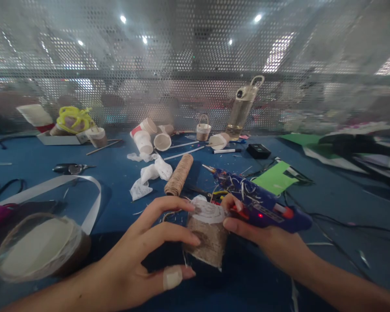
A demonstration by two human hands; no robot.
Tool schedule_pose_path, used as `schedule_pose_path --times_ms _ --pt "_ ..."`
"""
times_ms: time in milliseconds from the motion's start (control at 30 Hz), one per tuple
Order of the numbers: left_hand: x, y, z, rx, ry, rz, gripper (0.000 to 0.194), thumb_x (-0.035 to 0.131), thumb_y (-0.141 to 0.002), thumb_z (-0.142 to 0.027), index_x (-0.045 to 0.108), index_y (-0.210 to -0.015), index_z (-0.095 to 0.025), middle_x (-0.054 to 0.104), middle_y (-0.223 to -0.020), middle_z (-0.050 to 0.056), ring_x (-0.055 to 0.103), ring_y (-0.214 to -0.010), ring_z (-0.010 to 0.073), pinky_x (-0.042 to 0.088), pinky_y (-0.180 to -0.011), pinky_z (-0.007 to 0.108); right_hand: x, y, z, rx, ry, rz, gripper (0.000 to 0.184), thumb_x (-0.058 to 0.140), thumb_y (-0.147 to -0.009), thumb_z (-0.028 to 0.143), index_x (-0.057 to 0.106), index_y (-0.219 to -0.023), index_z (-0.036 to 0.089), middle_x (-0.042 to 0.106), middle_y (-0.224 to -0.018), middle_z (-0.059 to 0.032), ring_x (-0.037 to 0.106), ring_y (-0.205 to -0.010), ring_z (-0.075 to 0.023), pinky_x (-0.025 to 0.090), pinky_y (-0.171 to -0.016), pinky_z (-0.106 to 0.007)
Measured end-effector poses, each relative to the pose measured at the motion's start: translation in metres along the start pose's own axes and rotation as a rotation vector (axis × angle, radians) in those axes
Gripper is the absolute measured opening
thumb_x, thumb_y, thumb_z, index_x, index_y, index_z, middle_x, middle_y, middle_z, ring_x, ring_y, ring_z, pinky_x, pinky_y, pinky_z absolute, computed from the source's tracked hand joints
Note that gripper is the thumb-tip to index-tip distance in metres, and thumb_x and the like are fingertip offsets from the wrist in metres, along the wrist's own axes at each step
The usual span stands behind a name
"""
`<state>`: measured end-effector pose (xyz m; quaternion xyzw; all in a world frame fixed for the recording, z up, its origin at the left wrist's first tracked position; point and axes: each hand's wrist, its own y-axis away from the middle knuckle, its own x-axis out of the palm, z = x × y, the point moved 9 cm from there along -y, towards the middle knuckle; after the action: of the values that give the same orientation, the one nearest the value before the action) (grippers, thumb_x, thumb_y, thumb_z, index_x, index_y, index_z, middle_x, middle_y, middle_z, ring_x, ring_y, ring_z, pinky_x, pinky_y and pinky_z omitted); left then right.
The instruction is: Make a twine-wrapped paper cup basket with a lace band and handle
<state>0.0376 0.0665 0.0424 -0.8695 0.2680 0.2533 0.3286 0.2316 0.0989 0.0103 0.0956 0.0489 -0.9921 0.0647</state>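
Note:
A small cup wrapped in brown twine (206, 245), with a white, glue-streaked top, sits between my hands at the front. My left hand (143, 247) has its fingers spread. Its index and middle fingertips rest against the cup's left side, while the thumb, with a plaster on it, stays apart below. My right hand (273, 242) is closed round a blue hot glue gun (247, 193); the handle is mostly hidden. Its thumb and index fingertips reach the cup's right edge. The gun's nozzle points up and left, and a red light glows on its body.
Beyond the cup lie a twine roll (179, 174) and crumpled white material (152, 173). A twine-rimmed basket (81, 242) stands at left. Paper cups (143, 141), a bottle (242, 108) and a black box (258, 151) are farther back. Green paper (273, 177) and a cable (344, 222) lie right.

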Motion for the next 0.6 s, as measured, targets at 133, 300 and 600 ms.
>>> schedule_pose_path --times_ms 133,300,600 --pt "0.001 -0.001 -0.005 0.047 -0.093 0.023 0.030 0.068 -0.088 -0.013 0.067 -0.110 -0.033 0.049 -0.141 0.002 0.043 -0.138 0.0238 0.036 -0.119 0.042 -0.005 -0.003 -0.008 0.014 -0.136 -0.038 0.030 0.082 -0.075 0.041 0.057 -0.079 0.025 0.063 -0.089 0.0035 0.059 -0.086 -0.0161 0.052 -0.077 -0.028" --pt "-0.003 -0.005 -0.005 0.084 -0.203 -0.039 0.017 0.068 -0.090 -0.018 0.072 -0.102 -0.030 0.056 -0.135 0.003 0.046 -0.133 0.0249 0.036 -0.117 0.044 -0.007 -0.005 -0.016 0.032 -0.215 -0.062 0.030 0.081 -0.076 0.040 0.057 -0.082 0.024 0.059 -0.087 0.0035 0.057 -0.075 -0.0137 0.051 -0.069 -0.027" --pt "-0.005 -0.005 -0.006 0.084 -0.288 -0.111 0.010 0.069 -0.091 -0.023 0.077 -0.088 -0.029 0.063 -0.123 0.004 0.049 -0.127 0.0263 0.042 -0.111 0.045 -0.009 -0.006 -0.016 0.130 -0.385 -0.181 0.033 0.091 -0.061 0.036 0.063 -0.075 0.025 0.064 -0.083 0.0027 0.060 -0.076 -0.0162 0.054 -0.064 -0.026"
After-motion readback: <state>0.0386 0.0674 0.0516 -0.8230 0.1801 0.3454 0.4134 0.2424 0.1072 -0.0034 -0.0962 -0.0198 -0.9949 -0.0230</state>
